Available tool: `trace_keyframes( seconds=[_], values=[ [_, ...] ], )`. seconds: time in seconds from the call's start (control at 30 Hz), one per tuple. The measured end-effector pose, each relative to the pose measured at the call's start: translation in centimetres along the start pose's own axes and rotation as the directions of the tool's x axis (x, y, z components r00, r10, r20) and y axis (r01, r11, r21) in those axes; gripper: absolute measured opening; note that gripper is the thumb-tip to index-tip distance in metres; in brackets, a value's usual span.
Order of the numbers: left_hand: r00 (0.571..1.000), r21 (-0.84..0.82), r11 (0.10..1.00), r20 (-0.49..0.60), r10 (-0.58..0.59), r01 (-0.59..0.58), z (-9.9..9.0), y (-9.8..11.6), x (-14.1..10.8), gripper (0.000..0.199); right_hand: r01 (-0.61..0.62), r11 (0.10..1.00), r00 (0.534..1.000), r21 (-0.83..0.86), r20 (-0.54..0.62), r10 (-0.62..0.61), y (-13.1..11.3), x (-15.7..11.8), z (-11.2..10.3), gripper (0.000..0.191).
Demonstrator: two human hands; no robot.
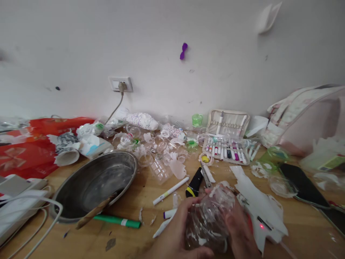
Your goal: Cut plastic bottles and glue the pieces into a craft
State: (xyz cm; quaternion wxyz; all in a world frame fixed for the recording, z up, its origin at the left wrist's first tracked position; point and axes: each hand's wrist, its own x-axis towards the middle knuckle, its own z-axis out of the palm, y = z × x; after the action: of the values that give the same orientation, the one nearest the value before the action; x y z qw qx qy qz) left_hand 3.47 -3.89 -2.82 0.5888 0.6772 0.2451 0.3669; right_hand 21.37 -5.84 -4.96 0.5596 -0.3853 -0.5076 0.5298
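Gripping a clear plastic bottle (208, 219) at the table's (140, 196) near edge, left hand (175, 233) and right hand (239, 232) wrap fingers around it; cut bottle pieces (161, 154) lie beyond, bottle intact.

Even, soft daylight, weak shadows. Slight motion blur throughout, worst at edges; wide-angle stretch in corners. Wall (172, 43) mildly overexposed.

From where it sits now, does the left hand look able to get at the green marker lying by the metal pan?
Probably yes, once freed. The left hand grips the clear plastic bottle together with the right hand; the green marker lies on bare table just left, with nothing between.
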Motion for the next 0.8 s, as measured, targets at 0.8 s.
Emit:
trace_keyframes(
  seconds=[0.8],
  values=[
    [0.971,0.258,0.966,-0.237,0.030,0.033,0.3,-0.2,-0.7,0.075,-0.109,0.977,0.962,0.181,-0.228,0.150,-1.3,-0.5,3.3,0.070]
  ],
)
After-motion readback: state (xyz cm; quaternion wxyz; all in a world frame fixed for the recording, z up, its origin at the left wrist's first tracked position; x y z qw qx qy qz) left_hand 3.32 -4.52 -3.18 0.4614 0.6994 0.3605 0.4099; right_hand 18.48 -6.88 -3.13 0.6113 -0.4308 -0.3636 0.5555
